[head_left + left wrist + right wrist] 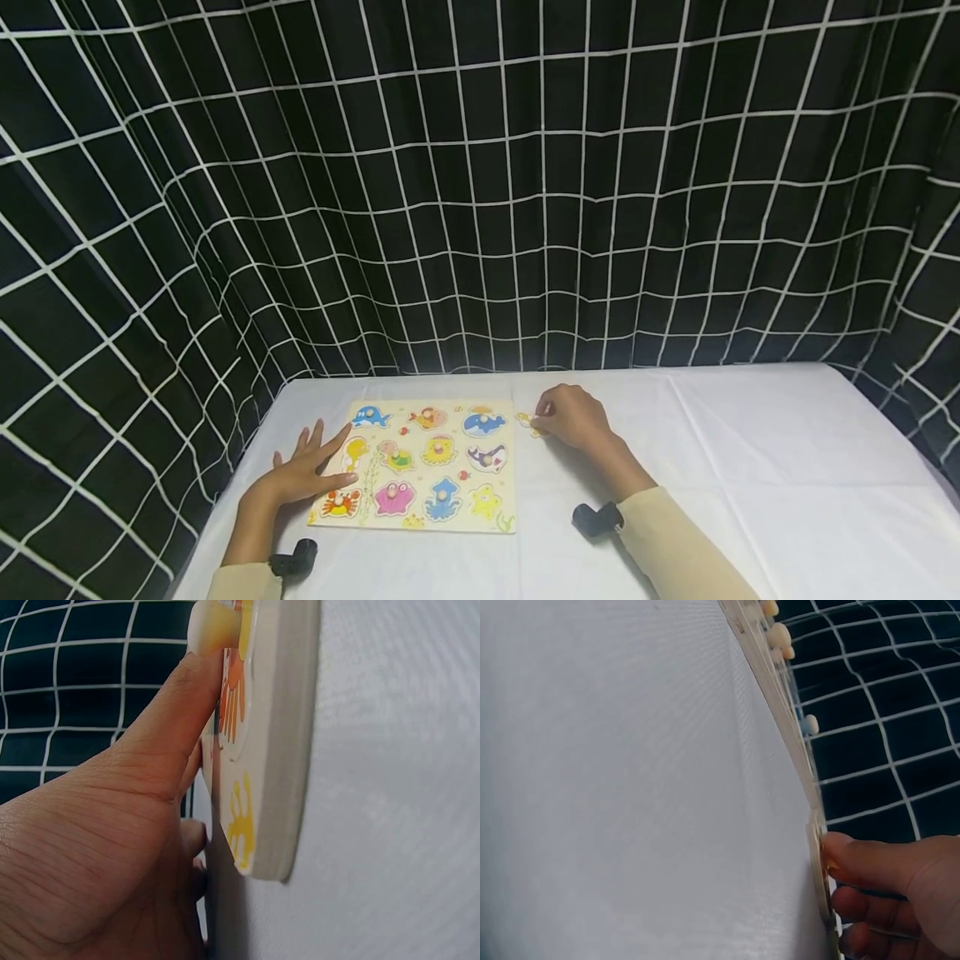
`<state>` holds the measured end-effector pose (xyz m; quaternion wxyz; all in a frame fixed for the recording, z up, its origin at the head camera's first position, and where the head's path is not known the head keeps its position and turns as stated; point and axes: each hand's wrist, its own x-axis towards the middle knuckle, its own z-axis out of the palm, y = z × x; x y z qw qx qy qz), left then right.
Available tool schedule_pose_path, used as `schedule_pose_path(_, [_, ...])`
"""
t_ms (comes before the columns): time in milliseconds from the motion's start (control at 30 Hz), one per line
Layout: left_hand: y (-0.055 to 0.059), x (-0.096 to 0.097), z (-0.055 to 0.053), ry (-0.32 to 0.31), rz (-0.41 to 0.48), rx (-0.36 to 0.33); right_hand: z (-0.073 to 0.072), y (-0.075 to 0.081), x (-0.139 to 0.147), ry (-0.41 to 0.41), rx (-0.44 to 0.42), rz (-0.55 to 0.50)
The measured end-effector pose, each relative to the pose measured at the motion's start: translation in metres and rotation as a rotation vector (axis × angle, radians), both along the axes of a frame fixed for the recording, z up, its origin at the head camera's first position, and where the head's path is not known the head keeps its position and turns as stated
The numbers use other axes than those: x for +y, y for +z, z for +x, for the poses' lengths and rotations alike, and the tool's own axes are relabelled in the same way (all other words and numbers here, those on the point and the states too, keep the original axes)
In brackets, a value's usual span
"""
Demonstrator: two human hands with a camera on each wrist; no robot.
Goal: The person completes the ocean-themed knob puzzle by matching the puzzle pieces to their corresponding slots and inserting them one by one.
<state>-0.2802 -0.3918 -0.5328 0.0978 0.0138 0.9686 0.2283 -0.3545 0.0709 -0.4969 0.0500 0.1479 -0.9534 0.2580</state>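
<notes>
A wooden peg puzzle board [507, 487] with sea-animal pieces lies on the white cloth. My left hand [303, 471] rests spread over its left edge, thumb near the red crab piece [341, 502] and index finger by the yellow seahorse [356, 452]. In the left wrist view, the thumb tip meets a pale knob [214, 628] on the board. Just right of the board's upper right edge, my right hand [573, 417] pinches a small yellow-and-white puzzle piece [523, 418], partly hidden by the fingers. In the right wrist view, this piece [817, 866] stays low, close to the cloth.
A white cloth [712, 467] covers the table. Black curtains with a white grid [525, 208] enclose the back and sides. On the board sit other knobbed pieces, among them a pink shell [394, 500], a blue squid [442, 504] and a whale [483, 425].
</notes>
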Motion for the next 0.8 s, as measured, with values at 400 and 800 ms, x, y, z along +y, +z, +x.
schedule_pose_path(400, [0.015, 0.006, 0.01, -0.027, 0.02, 0.002, 0.001, 0.001, 0.001, 0.029, 0.02, 0.028])
schedule_pose_path(800, [0.013, 0.004, 0.009, -0.041, -0.008, 0.005, 0.003, 0.014, 0.007, 0.142, 0.007, 0.046])
